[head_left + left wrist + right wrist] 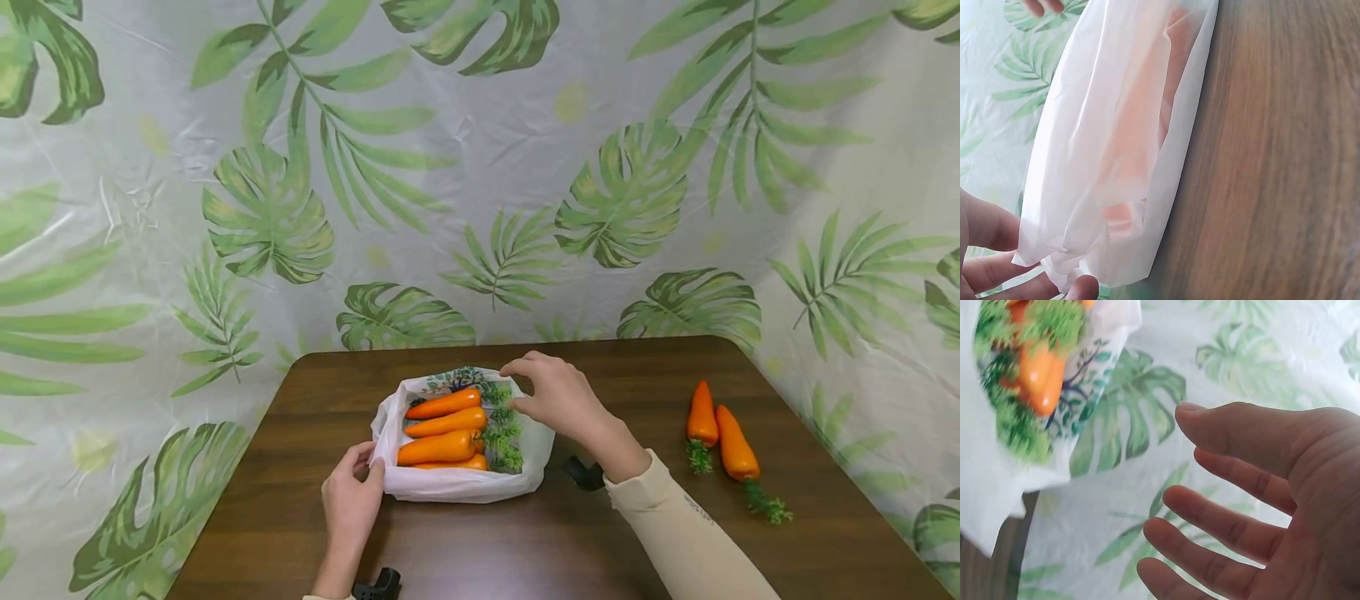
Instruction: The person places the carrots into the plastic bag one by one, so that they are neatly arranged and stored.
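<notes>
White open bag point(468, 490), orange carrots point(437, 448) lying inside, green tops point(502, 435) rightward, two carrots point(738, 446) outside

The desk point(517, 546) looks like wood, with fine grain and a soft shine. The bag point(468, 490) seems of thin plastic, wrinkled and half transparent. The carrots point(435, 448) inside it are smooth and glossy, like plastic, and so are the loose pair point(738, 446) near the desk's right edge; their leafy tops point(765, 502) look rough. Beyond the far edge, the sheet point(517, 175) is smooth, slightly shiny, creased. The right sleeve point(686, 525) appears to be matt cloth.
</notes>
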A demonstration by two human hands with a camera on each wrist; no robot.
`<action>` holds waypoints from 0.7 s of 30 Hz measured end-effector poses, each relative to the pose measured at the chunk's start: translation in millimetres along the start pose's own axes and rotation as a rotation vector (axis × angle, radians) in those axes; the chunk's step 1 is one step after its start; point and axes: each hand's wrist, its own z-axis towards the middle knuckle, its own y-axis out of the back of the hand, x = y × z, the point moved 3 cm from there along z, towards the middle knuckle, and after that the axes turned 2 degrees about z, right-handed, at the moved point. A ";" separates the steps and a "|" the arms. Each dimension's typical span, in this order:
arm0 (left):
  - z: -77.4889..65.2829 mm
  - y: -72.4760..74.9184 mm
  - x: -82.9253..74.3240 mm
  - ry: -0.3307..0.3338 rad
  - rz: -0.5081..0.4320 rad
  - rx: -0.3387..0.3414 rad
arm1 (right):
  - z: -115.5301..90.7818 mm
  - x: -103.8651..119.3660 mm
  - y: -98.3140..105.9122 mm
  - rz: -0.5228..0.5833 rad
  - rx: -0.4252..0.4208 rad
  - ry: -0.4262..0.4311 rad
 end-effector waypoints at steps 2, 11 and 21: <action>0.0 -0.2 0.0 0.000 -0.001 0.006 | -4.2 -9.0 4.1 0.009 -0.023 -0.020; 1.6 0.2 2.7 -0.001 0.008 0.014 | -24.6 -57.1 18.4 0.046 -0.066 -0.135; -0.3 0.4 0.6 -0.002 -0.012 0.014 | -53.0 -108.3 38.6 -0.017 -0.074 -0.228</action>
